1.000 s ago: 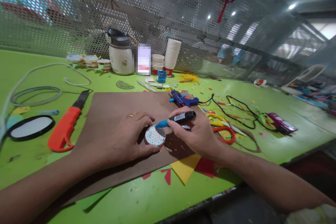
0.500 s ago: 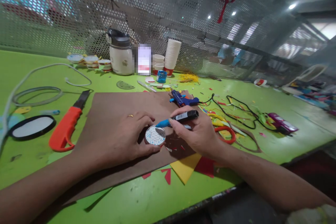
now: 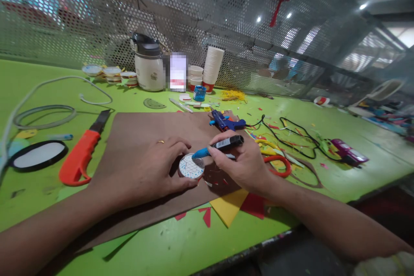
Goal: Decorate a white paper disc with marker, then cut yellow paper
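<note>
My right hand (image 3: pixel 241 157) is closed around a black marker pen (image 3: pixel 224 143) with a blue tip end, which points down at the far edge of a small white disc (image 3: pixel 190 168). Dark crossing lines and blue dots cover the disc's top, and a bit of red shows at its side. With thumb and fingers, my left hand (image 3: pixel 155 164) grips that disc from the left. Beneath both lies a brown cardboard sheet (image 3: pixel 139 133) on the green table (image 3: pixel 155 254).
An orange-handled saw (image 3: pixel 80 155) and a black-rimmed oval (image 3: pixel 39 155) lie left. Behind stand a white jug (image 3: pixel 149 71), stacked paper cups (image 3: pixel 213 67) and a blue paint jar (image 3: pixel 199 93). Right of the cardboard are a blue glue gun (image 3: pixel 226 121), its cord and orange-handled scissors (image 3: pixel 281 164).
Both hands stay almost in place, the left still holding the disc and the right the marker. The marker's tip has shifted very slightly; the view has tilted a little.
</note>
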The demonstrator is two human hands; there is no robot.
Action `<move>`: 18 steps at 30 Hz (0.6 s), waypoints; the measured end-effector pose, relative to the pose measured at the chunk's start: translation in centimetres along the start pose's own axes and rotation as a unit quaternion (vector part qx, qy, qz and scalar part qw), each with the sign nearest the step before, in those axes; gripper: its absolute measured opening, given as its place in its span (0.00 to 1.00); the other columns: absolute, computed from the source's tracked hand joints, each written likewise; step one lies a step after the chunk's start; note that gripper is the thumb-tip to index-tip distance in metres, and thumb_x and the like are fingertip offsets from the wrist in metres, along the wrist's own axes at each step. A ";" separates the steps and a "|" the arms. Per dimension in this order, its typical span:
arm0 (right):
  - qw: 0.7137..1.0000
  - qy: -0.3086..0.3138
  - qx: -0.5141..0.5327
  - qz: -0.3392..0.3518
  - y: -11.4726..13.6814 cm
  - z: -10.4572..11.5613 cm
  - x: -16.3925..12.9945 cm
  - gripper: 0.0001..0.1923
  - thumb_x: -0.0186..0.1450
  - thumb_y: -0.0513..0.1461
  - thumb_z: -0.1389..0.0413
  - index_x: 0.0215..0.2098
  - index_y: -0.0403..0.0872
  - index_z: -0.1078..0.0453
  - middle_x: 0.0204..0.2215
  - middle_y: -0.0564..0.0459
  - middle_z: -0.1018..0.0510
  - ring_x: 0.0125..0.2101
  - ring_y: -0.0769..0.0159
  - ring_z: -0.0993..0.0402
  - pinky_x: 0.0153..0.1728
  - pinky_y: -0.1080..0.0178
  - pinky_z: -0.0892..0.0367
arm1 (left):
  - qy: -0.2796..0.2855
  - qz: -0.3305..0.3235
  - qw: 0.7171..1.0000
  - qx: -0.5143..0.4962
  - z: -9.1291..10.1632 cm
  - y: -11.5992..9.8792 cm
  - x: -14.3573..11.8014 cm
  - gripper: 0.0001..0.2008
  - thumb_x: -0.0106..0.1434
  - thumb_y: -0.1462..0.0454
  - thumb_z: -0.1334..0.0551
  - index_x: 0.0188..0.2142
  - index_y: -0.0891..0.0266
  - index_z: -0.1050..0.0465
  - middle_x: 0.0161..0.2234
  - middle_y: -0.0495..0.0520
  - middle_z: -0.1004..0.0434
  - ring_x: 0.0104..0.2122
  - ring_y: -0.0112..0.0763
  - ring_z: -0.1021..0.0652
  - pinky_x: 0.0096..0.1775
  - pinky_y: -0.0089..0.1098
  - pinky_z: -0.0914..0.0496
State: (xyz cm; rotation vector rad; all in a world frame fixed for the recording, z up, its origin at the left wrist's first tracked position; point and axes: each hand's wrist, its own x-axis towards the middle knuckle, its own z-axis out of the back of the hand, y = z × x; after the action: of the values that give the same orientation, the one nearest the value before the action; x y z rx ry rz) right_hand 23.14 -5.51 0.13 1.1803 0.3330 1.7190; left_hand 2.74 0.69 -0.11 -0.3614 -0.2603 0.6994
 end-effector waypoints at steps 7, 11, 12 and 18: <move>1.000 0.005 -0.005 0.013 0.0 0.0 0.0 0.04 0.63 0.39 0.39 0.34 0.48 0.28 0.26 0.57 0.23 0.24 0.70 0.27 0.26 0.68 0.29 | -0.003 -0.003 1.000 0.002 0.0 -0.1 0.0 0.22 0.56 0.49 0.35 0.43 0.61 0.27 0.50 0.60 0.24 0.49 0.50 0.26 0.50 0.46 0.33; 1.000 0.007 -0.004 0.025 -0.2 0.0 0.0 0.04 0.64 0.40 0.39 0.35 0.47 0.28 0.26 0.56 0.22 0.25 0.70 0.26 0.26 0.68 0.29 | -0.008 -0.003 1.000 -0.001 0.1 -0.1 0.0 0.21 0.56 0.49 0.35 0.43 0.61 0.27 0.49 0.60 0.24 0.48 0.49 0.25 0.50 0.46 0.32; 1.000 0.011 0.001 0.025 -0.3 0.0 -0.1 0.04 0.64 0.40 0.39 0.35 0.47 0.28 0.25 0.57 0.22 0.24 0.70 0.27 0.26 0.68 0.30 | -0.008 -0.003 1.000 0.000 0.1 -0.1 0.0 0.21 0.56 0.50 0.35 0.42 0.61 0.27 0.49 0.60 0.24 0.48 0.49 0.25 0.50 0.46 0.32; 0.999 0.028 0.017 0.024 -0.3 0.1 -0.2 0.03 0.64 0.39 0.40 0.36 0.47 0.28 0.26 0.57 0.23 0.23 0.71 0.28 0.24 0.69 0.31 | 0.001 0.001 1.000 0.006 0.0 0.1 -0.1 0.23 0.56 0.48 0.35 0.44 0.62 0.27 0.51 0.61 0.25 0.49 0.51 0.26 0.51 0.48 0.33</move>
State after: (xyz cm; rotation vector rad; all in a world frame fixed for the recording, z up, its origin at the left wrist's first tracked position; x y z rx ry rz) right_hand 23.40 -5.54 -0.13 1.1743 0.3719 1.7976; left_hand 2.61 0.71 -0.18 -0.3510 -0.2534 0.7030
